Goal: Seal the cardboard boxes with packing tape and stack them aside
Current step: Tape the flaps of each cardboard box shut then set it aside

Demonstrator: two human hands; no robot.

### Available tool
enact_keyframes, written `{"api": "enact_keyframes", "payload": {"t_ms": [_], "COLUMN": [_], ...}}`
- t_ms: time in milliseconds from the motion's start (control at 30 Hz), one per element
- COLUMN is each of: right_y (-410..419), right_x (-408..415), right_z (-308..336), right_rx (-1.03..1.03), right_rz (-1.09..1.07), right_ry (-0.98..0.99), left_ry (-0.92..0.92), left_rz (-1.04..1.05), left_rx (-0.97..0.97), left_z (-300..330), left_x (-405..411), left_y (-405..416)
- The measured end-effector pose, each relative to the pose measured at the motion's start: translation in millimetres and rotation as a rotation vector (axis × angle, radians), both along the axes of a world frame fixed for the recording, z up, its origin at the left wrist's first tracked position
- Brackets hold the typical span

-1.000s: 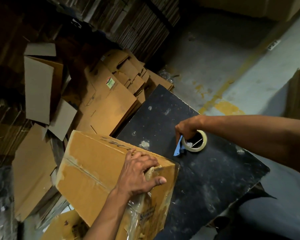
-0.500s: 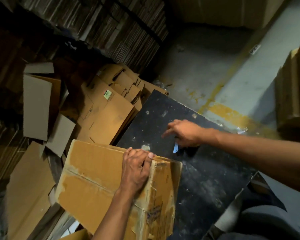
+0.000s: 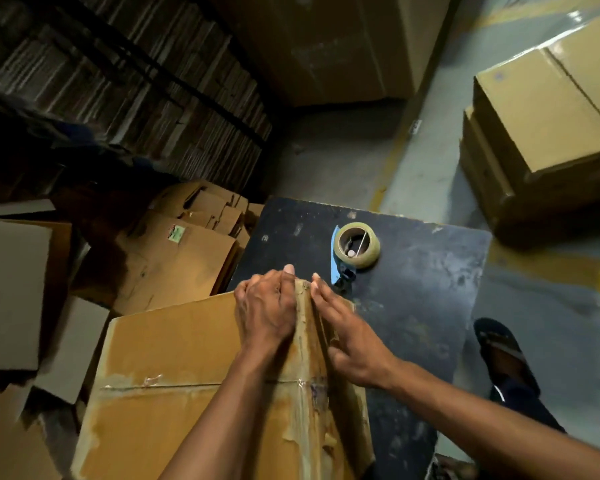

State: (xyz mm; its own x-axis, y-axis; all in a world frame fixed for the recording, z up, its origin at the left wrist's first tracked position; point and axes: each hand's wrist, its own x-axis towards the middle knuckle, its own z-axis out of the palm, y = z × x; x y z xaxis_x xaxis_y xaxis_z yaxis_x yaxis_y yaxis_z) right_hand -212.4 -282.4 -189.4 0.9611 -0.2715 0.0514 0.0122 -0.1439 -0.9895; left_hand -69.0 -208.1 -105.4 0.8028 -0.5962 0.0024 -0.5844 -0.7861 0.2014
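Note:
A brown cardboard box (image 3: 174, 386) with clear tape along its seams stands tilted at the near left edge of the black table (image 3: 430, 306). My left hand (image 3: 265, 311) presses on the box's top face at its far corner, fingers straight. My right hand (image 3: 347, 337) lies flat against the box's right side face, right at the same edge. A roll of tape in a blue dispenser (image 3: 355, 249) rests on the table beyond both hands, untouched.
Flattened cartons (image 3: 177, 265) are piled left of the table, with loose cardboard sheets (image 3: 11, 292) further left. Stacked closed boxes (image 3: 548, 133) stand at the right on the concrete floor. Bundled cardboard fills the back. My sandalled foot (image 3: 503, 355) is right of the table.
My right hand let go of the tape dispenser, left it on the table and came back to the box's side. My left hand shifted to the box's far corner. The view tilted.

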Motion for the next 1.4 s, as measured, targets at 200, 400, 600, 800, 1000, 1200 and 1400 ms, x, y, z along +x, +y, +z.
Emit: {"api": "enact_keyframes", "payload": {"t_ms": [200, 400, 600, 800, 1000, 1200, 1400], "right_y": [11.8, 2.4, 21.6, -8.9, -35.9, -54.0, -66.0], "right_x": [-14.9, -10.2, -4.5, -10.2, 33.4, 45.5, 52.9], "right_z": [-4.7, -4.6, -6.8, 8.1, 35.1, 5.6, -13.1], "right_rx": [-0.195, -0.028, -0.041, 0.224, 0.268, 0.537, 0.553], "right_rz": [-0.102, -0.19, -0.216, -0.351, -0.296, -0.161, -0.061], "right_ry": [0.046, 0.046, 0.04, 0.019, 0.026, -0.044, -0.021], "left_ry": [0.029, 0.034, 0.033, 0.021, 0.025, 0.027, 0.035], "left_rz": [-0.004, 0.008, 0.007, 0.02, 0.001, 0.018, 0.006], "left_rx": [-0.009, -0.024, -0.01, -0.033, -0.027, -0.037, -0.039], "left_z": [5.0, 2.7, 0.7, -0.9, -2.7, -5.5, -9.3], "left_x": [-5.4, -4.2, -2.1, -1.2, -0.2, 2.4, 4.7], "left_y": [1.1, 0.6, 1.2, 0.2, 2.8, 0.6, 2.2]}}
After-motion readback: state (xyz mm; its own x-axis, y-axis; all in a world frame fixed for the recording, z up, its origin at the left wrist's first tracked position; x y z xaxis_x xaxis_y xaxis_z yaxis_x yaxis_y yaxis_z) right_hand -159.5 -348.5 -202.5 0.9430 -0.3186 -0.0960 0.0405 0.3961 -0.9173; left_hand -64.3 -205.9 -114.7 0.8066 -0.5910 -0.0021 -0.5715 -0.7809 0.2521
